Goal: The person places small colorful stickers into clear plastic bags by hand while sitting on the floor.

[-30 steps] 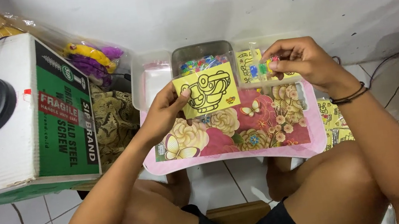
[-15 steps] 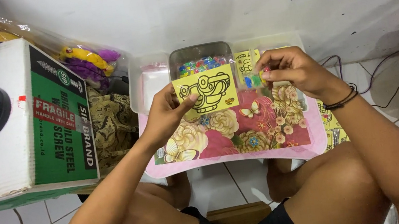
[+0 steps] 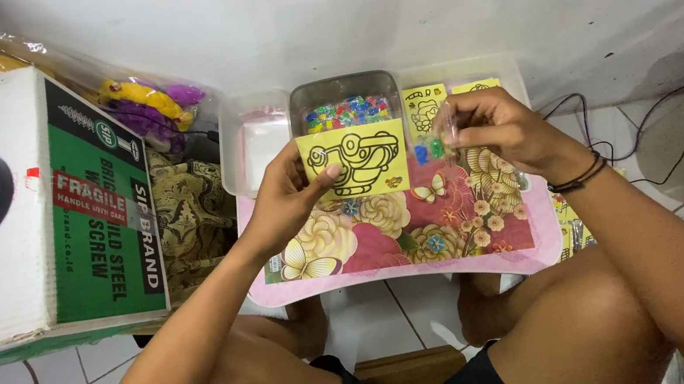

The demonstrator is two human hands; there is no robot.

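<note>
Left hand (image 3: 286,198) pinching yellow outline card (image 3: 353,160) by its left edge above floral tray (image 3: 490,243), right hand (image 3: 497,129) clasping small clear tubes (image 3: 435,150) just right of it; loosening fingers risking tubes dropping, contents spilling.

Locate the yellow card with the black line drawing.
Head view, centre: the yellow card is held up by the left hand above the floral lap table, just in front of the grey bead tray.
</note>
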